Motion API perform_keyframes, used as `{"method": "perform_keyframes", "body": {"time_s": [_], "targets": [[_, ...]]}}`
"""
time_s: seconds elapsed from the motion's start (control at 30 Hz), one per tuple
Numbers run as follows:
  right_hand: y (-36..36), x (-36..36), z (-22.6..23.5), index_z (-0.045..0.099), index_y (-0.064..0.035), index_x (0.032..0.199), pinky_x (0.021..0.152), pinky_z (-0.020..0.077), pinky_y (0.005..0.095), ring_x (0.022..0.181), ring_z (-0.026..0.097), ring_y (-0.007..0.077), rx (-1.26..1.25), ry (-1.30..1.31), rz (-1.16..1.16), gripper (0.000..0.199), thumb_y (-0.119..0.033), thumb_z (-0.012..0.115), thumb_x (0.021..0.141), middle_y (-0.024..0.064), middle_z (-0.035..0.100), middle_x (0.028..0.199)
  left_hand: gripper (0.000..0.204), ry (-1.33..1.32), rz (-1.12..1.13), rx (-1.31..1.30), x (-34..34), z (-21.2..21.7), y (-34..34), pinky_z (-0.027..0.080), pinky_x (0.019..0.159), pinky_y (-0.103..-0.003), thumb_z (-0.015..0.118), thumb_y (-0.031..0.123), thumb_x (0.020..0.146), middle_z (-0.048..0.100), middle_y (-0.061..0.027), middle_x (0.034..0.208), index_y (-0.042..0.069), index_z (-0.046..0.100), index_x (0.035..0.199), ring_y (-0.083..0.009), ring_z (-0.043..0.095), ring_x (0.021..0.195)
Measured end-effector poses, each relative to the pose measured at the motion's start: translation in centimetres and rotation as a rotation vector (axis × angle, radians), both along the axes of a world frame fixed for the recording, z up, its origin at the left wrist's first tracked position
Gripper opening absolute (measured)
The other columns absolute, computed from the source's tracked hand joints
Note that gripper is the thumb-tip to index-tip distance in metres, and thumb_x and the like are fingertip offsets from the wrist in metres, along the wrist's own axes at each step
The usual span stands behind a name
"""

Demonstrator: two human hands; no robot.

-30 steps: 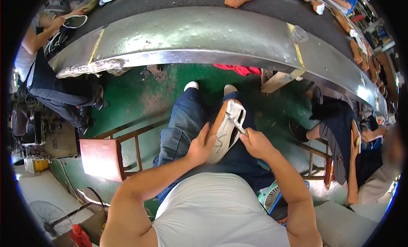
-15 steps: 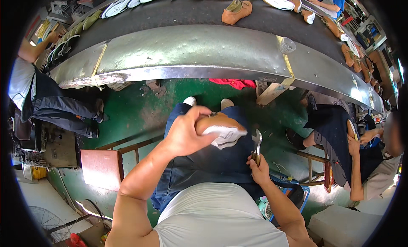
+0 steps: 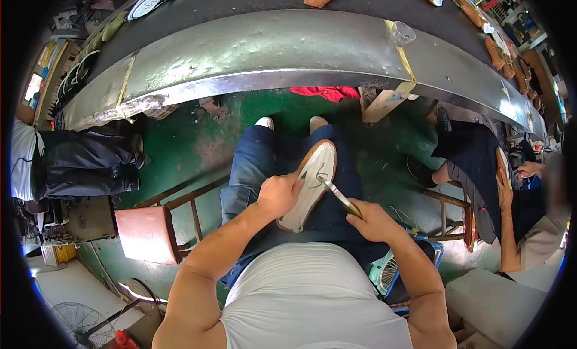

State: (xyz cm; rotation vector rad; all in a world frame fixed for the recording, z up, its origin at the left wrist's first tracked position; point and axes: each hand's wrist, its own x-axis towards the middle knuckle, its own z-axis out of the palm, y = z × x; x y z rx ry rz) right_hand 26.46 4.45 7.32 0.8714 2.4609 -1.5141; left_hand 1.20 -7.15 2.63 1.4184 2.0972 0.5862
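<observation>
On my lap lies a tan shoe upper on its form (image 3: 308,189), its pale white bottom up, ringed by a tan edge and marked with a dark scrawl. My left hand (image 3: 280,195) is closed around its left side. My right hand (image 3: 372,221) grips a slim metal hand tool with a hooked head (image 3: 341,197); its yellowish-brown handle end sits at my fingers. The tool's tip touches or hovers just over the bottom, near the scrawl; I cannot tell which.
Ahead runs a metal-edged conveyor bench (image 3: 258,45) carrying several shoes, with a clear plastic cup (image 3: 402,33) on its rim. A brown-topped stool (image 3: 146,233) stands at left, a fan (image 3: 81,325) lower left. People sit or stand on both sides.
The shoe has come down onto my lap and turned bottom up. My right hand has brought the hooked tool from the right side over to its bottom. My view has tilted downward.
</observation>
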Motion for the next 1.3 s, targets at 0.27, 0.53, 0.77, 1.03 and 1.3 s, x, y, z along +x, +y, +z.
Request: {"method": "perform_keyframes", "body": {"time_s": [0.27, 0.53, 0.77, 1.03, 1.3], "targets": [[4.1, -3.9, 2.2, 0.060, 0.0027, 0.113, 0.075, 0.0535, 0.0380, 0.085, 0.067, 0.0295, -0.419, -0.309, 0.069, 0.032, -0.024, 0.062, 0.095, 0.0175, 0.068, 0.095, 0.025, 0.144, 0.019, 0.201, 2.9, -0.1, 0.3, 0.053, 0.058, -0.048, 0.061, 0.023, 0.094, 0.064, -0.0174, 0.064, 0.005, 0.063, 0.076, -0.0402, 0.064, 0.058], [3.8, -6.4, 0.2, 0.059, 0.0012, 0.094, 0.072, 0.0505, 0.0466, 0.082, 0.065, 0.0416, 0.161, -0.277, 0.288, 0.027, -0.026, 0.059, 0.096, 0.0235, 0.066, 0.085, 0.047, -1.251, 0.482, 0.080, 0.8, -7.6, 0.8, 0.045, 0.103, -0.036, 0.048, 0.035, 0.106, 0.061, -0.0142, 0.126, 0.002, 0.051, 0.137, -0.0213, 0.058, 0.116], [-3.5, -5.3, -7.0, 0.063, 0.0017, 0.091, 0.069, 0.0527, 0.0379, 0.072, 0.069, 0.0253, -0.282, -0.045, -0.371, 0.025, -0.023, 0.063, 0.093, 0.0149, 0.070, 0.077, 0.067, -1.413, 0.478, 0.013, 0.2, -6.4, 1.9, 0.046, 0.103, -0.035, 0.066, 0.040, 0.096, 0.060, -0.0094, 0.129, 0.004, 0.042, 0.147, -0.0176, 0.057, 0.117], [0.6, -0.1, -8.7, 0.062, 0.0040, 0.113, 0.055, 0.0511, 0.0266, 0.077, 0.067, 0.0161, -1.498, 0.117, -0.440, 0.027, -0.019, 0.061, 0.099, 0.0088, 0.068, 0.092, 0.061, -1.230, 0.405, -0.081, 1.2, -5.0, 3.6, 0.051, 0.096, -0.035, 0.070, 0.024, 0.094, 0.062, -0.0118, 0.126, 0.002, 0.044, 0.144, -0.0192, 0.061, 0.112], [5.1, -0.4, -1.2, 0.062, 0.0017, 0.104, 0.054, 0.0523, 0.0333, 0.082, 0.070, 0.0178, -0.563, -0.188, -0.235, 0.037, -0.034, 0.052, 0.103, 0.0103, 0.070, 0.086, 0.061, -0.897, 0.435, -0.221, 1.7, -2.8, 4.9, 0.050, 0.095, -0.035, 0.070, 0.029, 0.089, 0.066, -0.0193, 0.119, 0.000, 0.050, 0.138, -0.0269, 0.066, 0.106]]}}
